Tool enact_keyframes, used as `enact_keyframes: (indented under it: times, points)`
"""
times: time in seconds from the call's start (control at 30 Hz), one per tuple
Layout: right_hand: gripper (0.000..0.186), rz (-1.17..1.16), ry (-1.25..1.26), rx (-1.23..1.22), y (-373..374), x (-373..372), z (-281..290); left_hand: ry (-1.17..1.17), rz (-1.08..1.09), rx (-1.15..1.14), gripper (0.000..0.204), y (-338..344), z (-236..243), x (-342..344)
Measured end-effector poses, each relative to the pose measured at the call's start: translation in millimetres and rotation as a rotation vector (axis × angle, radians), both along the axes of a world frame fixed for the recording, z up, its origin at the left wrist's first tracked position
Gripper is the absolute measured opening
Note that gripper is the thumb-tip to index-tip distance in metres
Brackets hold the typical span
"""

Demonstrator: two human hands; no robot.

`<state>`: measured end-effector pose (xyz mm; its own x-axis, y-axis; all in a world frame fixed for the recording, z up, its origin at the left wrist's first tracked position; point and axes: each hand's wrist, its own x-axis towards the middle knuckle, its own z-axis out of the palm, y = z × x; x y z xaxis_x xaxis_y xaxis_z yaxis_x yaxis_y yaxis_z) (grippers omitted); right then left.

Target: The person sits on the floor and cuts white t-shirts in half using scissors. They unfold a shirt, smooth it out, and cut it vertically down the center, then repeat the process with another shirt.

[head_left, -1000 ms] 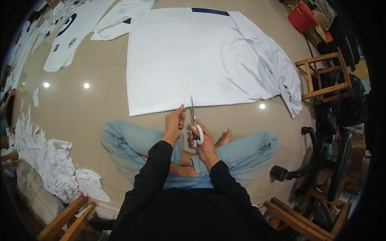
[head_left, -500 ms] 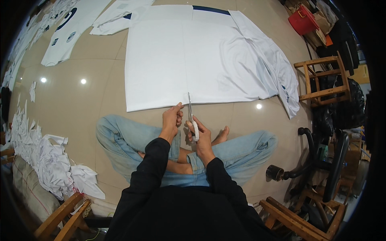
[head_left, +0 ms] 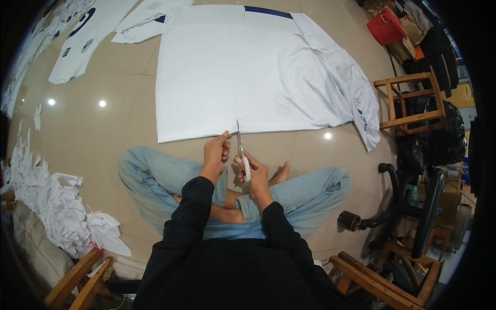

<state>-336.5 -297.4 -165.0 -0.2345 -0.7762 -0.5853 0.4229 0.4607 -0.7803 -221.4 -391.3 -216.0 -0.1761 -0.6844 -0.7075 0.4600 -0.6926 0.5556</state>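
A large white fabric piece point(head_left: 212, 77) with a dark blue strip along its far edge lies flat on the floor in front of me. My left hand point(head_left: 217, 152) pinches the near edge of this fabric between thumb and fingers. Just to its right, my right hand point(head_left: 254, 175) is closed round the wrapped handle of a pair of scissors point(head_left: 241, 147). The scissor blades point away from me and reach over the fabric's near edge, close to my left fingertips. On its right side the fabric is bunched and wrinkled.
More white garment pieces point(head_left: 77, 51) lie at the far left, and a heap of white scraps point(head_left: 57, 209) at the left. On the right are a wooden stool point(head_left: 411, 98), a red bucket point(head_left: 386, 26), black bags point(head_left: 449, 134) and a black chair base point(head_left: 395, 201). Tiled floor point(head_left: 119, 134) surrounds the fabric.
The whole view has shifted slightly, so everything sits a little to the left. Both hands keep their places at the fabric's near edge, left pinching, right holding the scissors.
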Motion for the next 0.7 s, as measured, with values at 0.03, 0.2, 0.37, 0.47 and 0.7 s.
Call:
enact_keyframes:
  times: [0.03,0.2,0.37,0.47,0.7]
  points:
    - [0.055,0.0,0.0,0.002,0,-1,-1,0.002,-0.001,0.0,0.032,0,-2,0]
    - [0.054,-0.081,-0.113,-0.019,-11,-4,2,0.009,-0.004,0.029,0.026,-1,2,0]
    - [0.057,-0.066,-0.119,-0.045,-23,-3,-2,0.016,-0.008,0.021,0.026,-1,3,0]
    - [0.058,-0.053,-0.093,-0.053,-27,-2,-4,0.021,-0.004,0.025,0.025,-1,3,0]
    - [0.058,-0.019,-0.038,-0.062,-37,-3,-12,0.007,-0.013,0.032,0.026,-2,4,0]
